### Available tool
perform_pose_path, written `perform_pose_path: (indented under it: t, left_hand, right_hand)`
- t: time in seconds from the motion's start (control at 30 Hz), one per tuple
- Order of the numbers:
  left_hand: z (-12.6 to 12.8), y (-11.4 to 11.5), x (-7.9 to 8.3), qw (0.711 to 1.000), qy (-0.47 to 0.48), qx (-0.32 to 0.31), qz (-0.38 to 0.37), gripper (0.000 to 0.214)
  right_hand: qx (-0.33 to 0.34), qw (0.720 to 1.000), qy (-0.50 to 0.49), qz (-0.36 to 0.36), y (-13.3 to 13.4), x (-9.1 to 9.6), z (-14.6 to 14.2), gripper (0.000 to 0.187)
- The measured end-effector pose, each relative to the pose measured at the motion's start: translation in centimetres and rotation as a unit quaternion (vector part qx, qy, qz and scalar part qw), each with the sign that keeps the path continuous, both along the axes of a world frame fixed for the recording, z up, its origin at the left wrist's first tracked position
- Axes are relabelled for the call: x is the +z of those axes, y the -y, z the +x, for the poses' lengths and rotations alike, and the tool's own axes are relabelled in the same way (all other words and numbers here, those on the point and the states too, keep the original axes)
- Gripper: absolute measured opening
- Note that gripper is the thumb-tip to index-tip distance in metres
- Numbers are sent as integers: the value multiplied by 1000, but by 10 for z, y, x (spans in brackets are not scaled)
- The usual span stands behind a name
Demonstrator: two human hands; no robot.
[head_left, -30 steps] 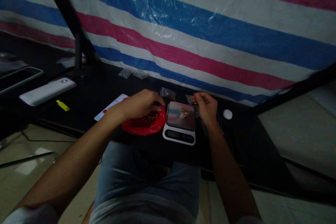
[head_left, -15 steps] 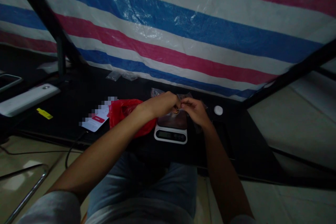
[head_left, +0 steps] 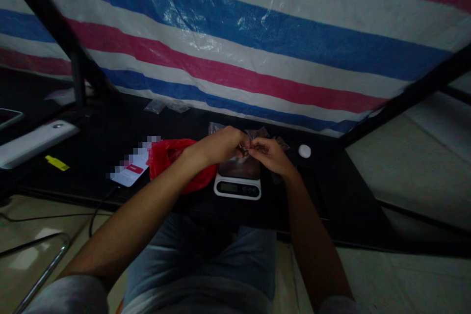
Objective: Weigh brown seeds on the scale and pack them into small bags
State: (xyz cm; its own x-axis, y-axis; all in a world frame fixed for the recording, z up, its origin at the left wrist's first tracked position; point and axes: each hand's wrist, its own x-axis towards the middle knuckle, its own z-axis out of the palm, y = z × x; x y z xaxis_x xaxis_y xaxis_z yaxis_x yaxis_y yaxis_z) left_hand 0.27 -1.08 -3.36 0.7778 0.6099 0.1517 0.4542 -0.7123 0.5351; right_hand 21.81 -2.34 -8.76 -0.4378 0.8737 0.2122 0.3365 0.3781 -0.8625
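Over the back of a white kitchen scale [head_left: 237, 191] with a dark top plate, my two hands meet with fingers bent together. My left hand [head_left: 231, 143] is closed at the top edge of what looks like a small clear plastic bag [head_left: 237, 161], mostly hidden beneath the fingers. From the other side, my right hand [head_left: 270, 154] pinches at the same spot, its fingertips against the left ones. What the bag contains is too dark to tell. A red plastic bag [head_left: 198, 182] lies open left of the scale, partly behind my left forearm.
Other clear bags [head_left: 257, 133] lie just behind my hands, and more small bags [head_left: 155, 106] sit by the striped sheet [head_left: 235, 73]. A round white object [head_left: 304, 151] is at the right. Leftward are a printed card [head_left: 128, 169], a yellow tag [head_left: 57, 163] and a long white device [head_left: 40, 142].
My hands stay together above the scale, with the right fingers drawn slightly closer over the left ones. The whole view has shifted a little.
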Motion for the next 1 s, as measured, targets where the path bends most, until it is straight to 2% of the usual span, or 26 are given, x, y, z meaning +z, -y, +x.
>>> perform_pose_path:
  t: [0.23,0.37,0.7,0.87,1.0]
  left_hand:
    - [0,4,-4,999,38,19,5,24]
    - [0,10,-1,998,51,30,-11,26]
    - [-2,16,-2,995,82,60,6,29]
    - [-3,17,-8,991,120,57,4,34]
    - [1,14,-16,988,148,37,30,40]
  right_hand:
    - [-9,1000,25,17,1,0,1,15]
    - [-14,1000,8,16,2,3,-1,14]
    - [-31,999,-1,22,3,2,-4,17]
    - [-39,999,-6,16,2,1,-5,16]
    - [-49,998,-20,42,-1,-4,-5,17]
